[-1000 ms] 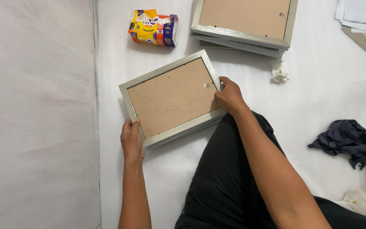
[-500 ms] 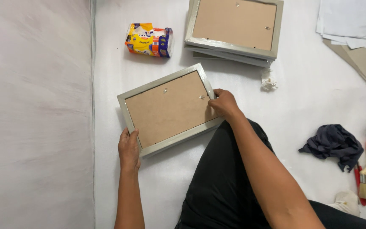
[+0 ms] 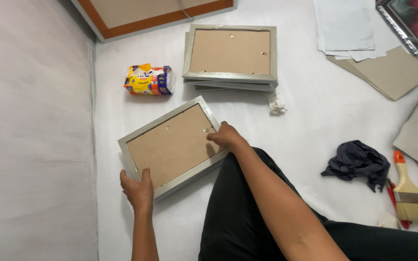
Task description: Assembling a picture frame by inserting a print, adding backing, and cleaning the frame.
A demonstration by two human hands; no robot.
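Grey picture frame [image 3: 172, 146] lies face-down on the white floor [image 3: 306, 130], brown backing board up, tilted, just in front of the frame stack [image 3: 231, 58]. Left hand [image 3: 138, 189] clasps the frame's near left corner, thumb over the rim; fingers underneath are hidden, so its grip is probably closed on the edge. Right hand [image 3: 227, 136] rests at the frame's right edge, fingertips pressing the backing near a clip, grip narrow. Snack packet [image 3: 149, 79] lies beyond the frame; dark cloth [image 3: 356, 162] and paintbrush [image 3: 409, 191] well to its right.
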